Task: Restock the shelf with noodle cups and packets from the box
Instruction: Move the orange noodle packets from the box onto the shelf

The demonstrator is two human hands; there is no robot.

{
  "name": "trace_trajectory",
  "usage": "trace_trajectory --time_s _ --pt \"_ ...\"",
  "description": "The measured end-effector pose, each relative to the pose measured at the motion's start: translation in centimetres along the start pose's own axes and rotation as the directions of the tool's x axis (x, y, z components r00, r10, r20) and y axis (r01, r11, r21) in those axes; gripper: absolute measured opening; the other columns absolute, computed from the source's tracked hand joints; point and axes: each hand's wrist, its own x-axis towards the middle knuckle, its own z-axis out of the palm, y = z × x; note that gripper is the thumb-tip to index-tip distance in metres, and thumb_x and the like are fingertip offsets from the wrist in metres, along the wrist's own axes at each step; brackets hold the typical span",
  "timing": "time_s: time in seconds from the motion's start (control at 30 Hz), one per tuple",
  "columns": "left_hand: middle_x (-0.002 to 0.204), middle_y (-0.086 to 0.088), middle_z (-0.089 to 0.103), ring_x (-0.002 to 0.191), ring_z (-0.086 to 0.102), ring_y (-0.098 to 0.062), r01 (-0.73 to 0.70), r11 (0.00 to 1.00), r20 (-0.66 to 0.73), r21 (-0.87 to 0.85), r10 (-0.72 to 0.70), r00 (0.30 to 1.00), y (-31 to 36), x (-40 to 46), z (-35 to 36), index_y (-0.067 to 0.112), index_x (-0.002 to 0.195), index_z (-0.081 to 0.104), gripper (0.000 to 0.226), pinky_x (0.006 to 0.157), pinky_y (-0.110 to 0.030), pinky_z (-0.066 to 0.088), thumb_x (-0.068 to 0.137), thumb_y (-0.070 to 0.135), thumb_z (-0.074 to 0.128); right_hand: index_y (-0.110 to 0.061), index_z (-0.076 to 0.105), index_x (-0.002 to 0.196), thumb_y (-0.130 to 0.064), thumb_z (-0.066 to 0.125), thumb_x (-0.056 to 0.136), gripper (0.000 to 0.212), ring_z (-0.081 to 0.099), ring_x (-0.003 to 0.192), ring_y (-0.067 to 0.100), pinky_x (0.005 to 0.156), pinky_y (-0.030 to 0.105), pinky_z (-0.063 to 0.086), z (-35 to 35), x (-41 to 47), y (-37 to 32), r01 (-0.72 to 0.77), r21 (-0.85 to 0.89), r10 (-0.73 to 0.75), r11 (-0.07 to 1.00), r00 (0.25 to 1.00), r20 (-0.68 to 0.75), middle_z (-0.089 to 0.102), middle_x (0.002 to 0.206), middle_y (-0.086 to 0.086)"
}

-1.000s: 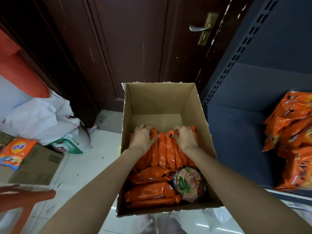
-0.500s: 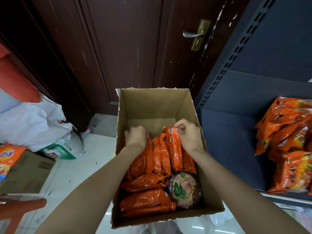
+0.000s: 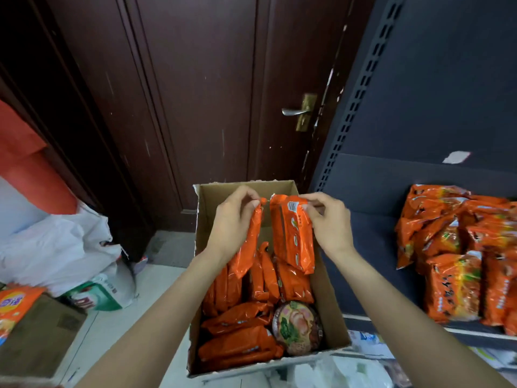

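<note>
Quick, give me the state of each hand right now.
Left hand: closed, pinching the top of one orange noodle packet.
Right hand: closed, pinching the top of a second orange packet, lifted above the box.

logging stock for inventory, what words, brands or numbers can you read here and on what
Nothing reads clearly.
Held noodle packet: small white label with print, too blurred.
Shelf packets: dark characters, blurred.
Noodle cup lid: picture only, text illegible.
Orange bag at left: yellow round logo with characters, too blurred.
Green and white bag: red lettering, unreadable.
</note>
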Motion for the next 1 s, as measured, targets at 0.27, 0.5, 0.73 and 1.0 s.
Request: trace_trajectory --time_s 0.27,0.5,0.73,1.0 --pt "0.095 0.005 0.065 0.093 0.058 0.001 -0.189 0.978 -0.017 -0.094 0.188 0.982 10.7 0.1 6.2 0.017 0.094 0.054 0.008 0.082 -0.011 0.044 0.097 0.015 0.047 -0.030 0.063 0.089 -0.013 0.058 0.091 0.018 0.066 0.085 0.008 0.075 0.044 0.057 -12.2 -2.5 1.0 0.094 0.157 -0.054 0.983 0.970 -0.237 0.066 0.086 -0.013" --pt "0.091 0.005 0.066 0.089 0.061 -0.005 -0.201 0.959 0.051 -0.202 0.215 0.975 17.7 -3.7 17.0 0.014 0.090 0.054 0.008 0.085 -0.029 0.046 0.095 0.011 0.050 -0.024 0.064 0.089 -0.005 0.058 0.090 0.020 0.059 0.071 0.004 0.067 0.027 0.052 -23.5 -7.1 7.9 0.091 0.099 -0.047 0.991 0.924 -0.380 0.060 0.077 -0.019" --pt "0.091 0.002 0.068 0.091 0.064 -0.017 -0.004 0.974 0.137 -0.228 0.036 0.990 16.7 -7.3 24.3 0.025 0.084 0.051 0.017 0.082 -0.054 0.052 0.095 0.013 0.049 -0.010 0.064 0.097 -0.005 0.055 0.092 0.011 0.054 0.077 0.007 0.068 0.002 0.035 -28.8 -9.8 13.9 0.018 -0.054 -0.042 0.998 0.875 -0.483 0.061 0.088 -0.002" --pt "0.093 0.005 0.068 0.090 0.065 -0.015 0.118 0.967 0.153 -0.225 -0.085 0.985 14.8 -8.4 26.4 0.031 0.081 0.050 0.021 0.080 -0.056 0.053 0.097 0.017 0.048 -0.011 0.049 0.126 -0.013 0.053 0.095 0.031 0.050 0.116 0.015 0.096 0.021 0.038 -24.9 -9.4 18.4 -0.012 -0.114 -0.007 0.993 0.986 -0.167 0.052 0.126 0.005"
